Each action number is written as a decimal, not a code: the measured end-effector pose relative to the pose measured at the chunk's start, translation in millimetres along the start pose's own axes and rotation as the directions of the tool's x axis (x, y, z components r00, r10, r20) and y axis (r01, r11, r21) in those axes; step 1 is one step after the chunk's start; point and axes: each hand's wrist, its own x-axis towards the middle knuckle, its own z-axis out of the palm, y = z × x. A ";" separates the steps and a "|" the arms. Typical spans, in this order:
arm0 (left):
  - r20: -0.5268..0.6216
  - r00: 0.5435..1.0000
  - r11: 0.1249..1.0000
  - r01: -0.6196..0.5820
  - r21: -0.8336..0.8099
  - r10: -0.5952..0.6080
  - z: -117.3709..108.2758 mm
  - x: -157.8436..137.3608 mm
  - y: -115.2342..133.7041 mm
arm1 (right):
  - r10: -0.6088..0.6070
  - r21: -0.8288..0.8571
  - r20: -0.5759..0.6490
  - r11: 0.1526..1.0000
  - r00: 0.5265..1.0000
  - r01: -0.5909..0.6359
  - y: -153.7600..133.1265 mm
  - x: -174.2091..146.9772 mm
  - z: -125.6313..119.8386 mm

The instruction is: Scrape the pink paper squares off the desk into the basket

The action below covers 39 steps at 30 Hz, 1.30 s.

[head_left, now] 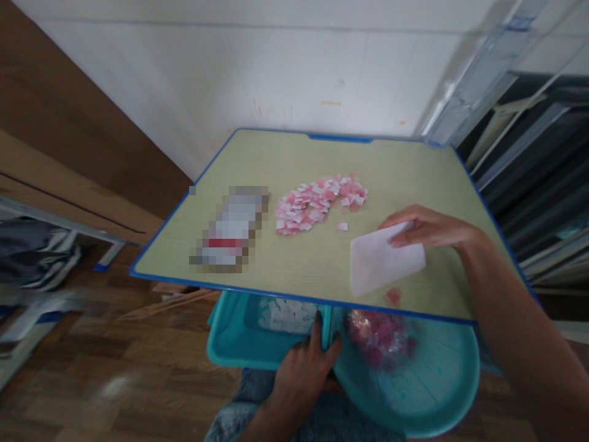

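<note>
Nearest, the left hand [307, 367] straddles the rims where one turquoise rectangular tray [229, 345], holding a white sheet [286, 315] with illegible dark strokes, meets one turquoise round tray [444, 396], holding a glossy pink bundle [381, 336]; how firmly it grips cannot be told. On the blue-edged tabletop [285, 270] beyond, one reddish scrap [392, 297] lies just nearer than one white card [384, 261] that the right hand [426, 227] pinches between thumb and fingers. Farther back are one pixelated item [232, 227], its surface unreadable, one lone paper piece [343, 226], and a curved heap of pink-and-white paper pieces [299, 212] too overlapped to count.
</note>
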 end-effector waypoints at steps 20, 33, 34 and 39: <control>0.009 1.000 0.999 0.004 0.049 -0.004 -0.1 0.8 -0.5 | -0.147 -0.036 0.558 0.979 0.817 0.201 -14.3 -1.4 27.6; -0.037 0.999 0.999 -0.010 0.040 0.011 1.6 -1.3 -0.8 | -0.153 0.029 -0.666 0.972 0.730 0.231 3.2 1.2 9.5; -0.039 0.999 0.999 -0.010 0.039 0.011 2.0 -1.2 -0.7 | -0.162 -0.015 -0.666 0.979 0.728 0.204 3.2 1.7 9.1; -0.046 0.999 0.999 -0.013 0.033 0.015 4.1 -0.4 -1.0 | -0.131 -0.061 -0.624 0.991 0.770 0.118 0.6 -6.9 4.5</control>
